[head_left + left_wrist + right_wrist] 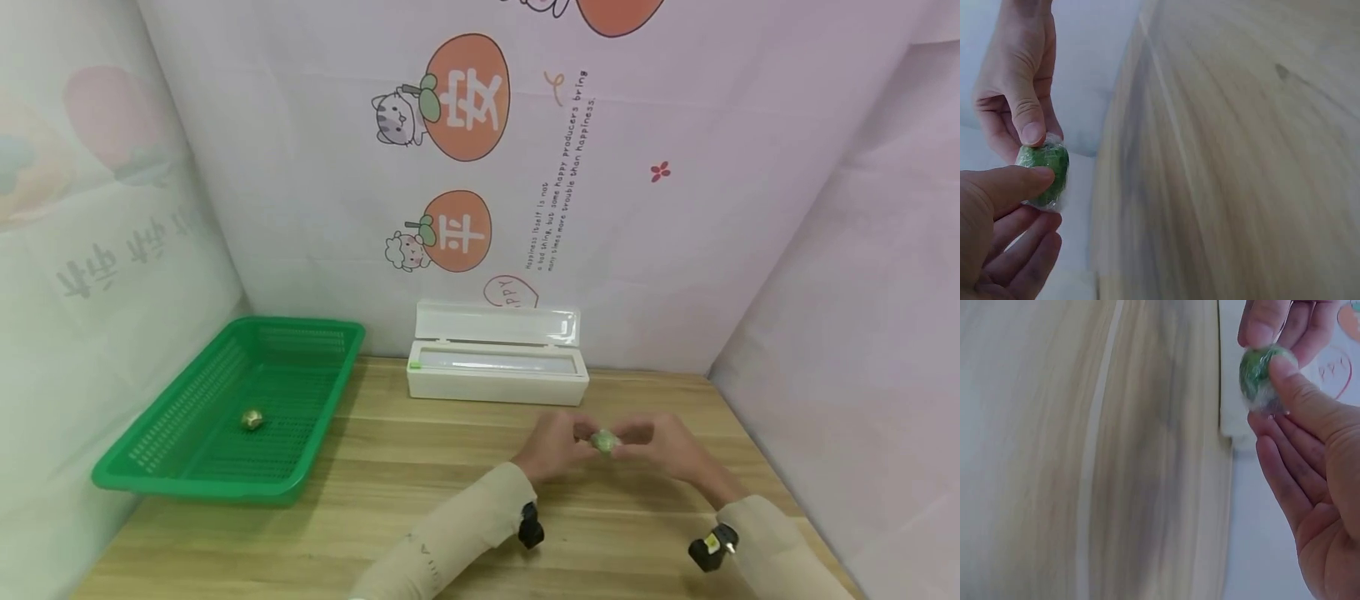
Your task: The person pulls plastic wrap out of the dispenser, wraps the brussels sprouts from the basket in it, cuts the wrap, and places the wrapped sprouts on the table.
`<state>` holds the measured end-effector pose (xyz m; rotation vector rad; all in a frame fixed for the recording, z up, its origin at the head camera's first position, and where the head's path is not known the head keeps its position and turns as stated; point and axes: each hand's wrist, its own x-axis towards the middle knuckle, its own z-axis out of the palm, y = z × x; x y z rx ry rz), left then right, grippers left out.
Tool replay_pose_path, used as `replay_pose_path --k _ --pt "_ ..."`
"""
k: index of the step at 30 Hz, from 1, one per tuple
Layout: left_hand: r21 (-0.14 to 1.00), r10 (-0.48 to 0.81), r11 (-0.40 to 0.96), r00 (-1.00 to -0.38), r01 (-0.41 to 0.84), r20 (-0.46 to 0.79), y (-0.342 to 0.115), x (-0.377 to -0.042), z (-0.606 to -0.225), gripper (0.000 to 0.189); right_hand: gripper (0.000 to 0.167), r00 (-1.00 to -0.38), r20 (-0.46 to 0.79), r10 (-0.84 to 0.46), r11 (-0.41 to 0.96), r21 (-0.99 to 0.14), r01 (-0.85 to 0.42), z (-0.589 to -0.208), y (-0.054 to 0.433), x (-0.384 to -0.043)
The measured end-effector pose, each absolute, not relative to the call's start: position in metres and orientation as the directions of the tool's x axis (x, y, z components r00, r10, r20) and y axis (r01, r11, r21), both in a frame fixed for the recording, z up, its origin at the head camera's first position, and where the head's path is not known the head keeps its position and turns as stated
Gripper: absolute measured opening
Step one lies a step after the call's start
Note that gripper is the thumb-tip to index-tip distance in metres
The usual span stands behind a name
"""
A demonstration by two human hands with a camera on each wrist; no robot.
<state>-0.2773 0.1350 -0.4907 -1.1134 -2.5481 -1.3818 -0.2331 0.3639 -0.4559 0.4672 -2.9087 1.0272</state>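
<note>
A small roundish green thing wrapped in clear plastic film (603, 441) is held between both hands above the right part of the table. My left hand (557, 446) pinches it from the left side, thumb on top and fingers beneath. From the other side my right hand (663, 447) pinches it the same way. In the left wrist view, loose film edges stick out around the green wrapped thing (1054, 164). The right wrist view shows the film shining and crinkled over it, with the right thumb pressed on its face.
At the back of the wooden table (420, 467) stands a white dispenser box (495, 387) with its lid (495, 323) raised. To the left sits a green plastic basket (202, 487) with a small shiny gold ball (252, 419) in it. Printed cloth walls enclose the table.
</note>
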Motion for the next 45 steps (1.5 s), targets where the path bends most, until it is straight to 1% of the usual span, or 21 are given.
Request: replay_pose_path --k 4,6,9,12,16,18,23,27,29,34,38,42,45 --pt "0.707 0.538 0.386 -0.767 0.593 0.350 0.158 -0.279 -0.498 0.018 0.030 -0.963 0.140 -0.231 0.757 -0.596 -0.268 -0.459 0.378 -0.233" --pt "0.710 0.522 0.388 -0.775 0.588 0.356 0.167 -0.280 -0.500 0.019 0.032 -0.959 0.168 -0.226 0.759 -0.587 -0.282 -0.462 0.385 -0.233" --pt "0.713 0.504 0.384 -0.780 0.587 0.371 0.177 -0.282 -0.505 0.021 0.032 -0.954 0.190 -0.231 0.764 -0.571 -0.299 -0.464 0.394 -0.233" --pt "0.745 0.494 0.356 -0.790 0.564 0.363 0.185 -0.284 -0.508 0.021 0.032 -0.953 0.187 -0.239 0.771 -0.560 -0.303 -0.465 0.400 -0.232" --pt "0.792 0.490 0.319 -0.806 0.520 0.332 0.194 -0.284 -0.512 0.022 0.033 -0.962 0.159 -0.220 0.770 -0.577 -0.271 -0.467 0.405 -0.231" --pt "0.801 0.488 0.322 -0.813 0.505 0.318 0.197 -0.283 -0.514 0.021 0.034 -0.970 0.138 -0.200 0.767 -0.593 -0.243 -0.468 0.407 -0.230" --pt "0.802 0.476 0.361 -0.834 0.476 0.280 0.202 -0.282 -0.519 0.021 0.033 -0.987 0.057 -0.148 0.771 -0.618 -0.151 -0.476 0.408 -0.229" --pt "0.796 0.478 0.401 -0.845 0.454 0.241 0.203 -0.280 -0.520 0.022 0.031 -0.991 0.016 -0.133 0.765 -0.634 -0.113 -0.482 0.410 -0.229" --pt "0.792 0.480 0.417 -0.848 0.445 0.224 0.204 -0.279 -0.520 0.022 0.031 -0.988 0.017 -0.152 0.761 -0.636 -0.128 -0.484 0.411 -0.229" --pt "0.769 0.486 0.449 -0.846 0.456 0.218 0.208 -0.277 -0.517 0.021 0.030 -0.982 0.042 -0.183 0.745 -0.645 -0.167 -0.487 0.416 -0.229" --pt "0.737 0.505 0.475 -0.835 0.481 0.220 0.211 -0.276 -0.515 0.019 0.029 -0.984 0.041 -0.175 0.734 -0.661 -0.158 -0.487 0.419 -0.228" --pt "0.700 0.555 0.467 -0.796 0.539 0.243 0.207 -0.278 -0.515 0.020 0.031 -0.980 0.034 -0.197 0.720 -0.673 -0.168 -0.488 0.420 -0.227" --pt "0.666 0.602 0.465 -0.760 0.583 0.246 0.198 -0.280 -0.512 0.031 0.038 -0.979 0.010 -0.201 0.732 -0.663 -0.157 -0.485 0.420 -0.228"
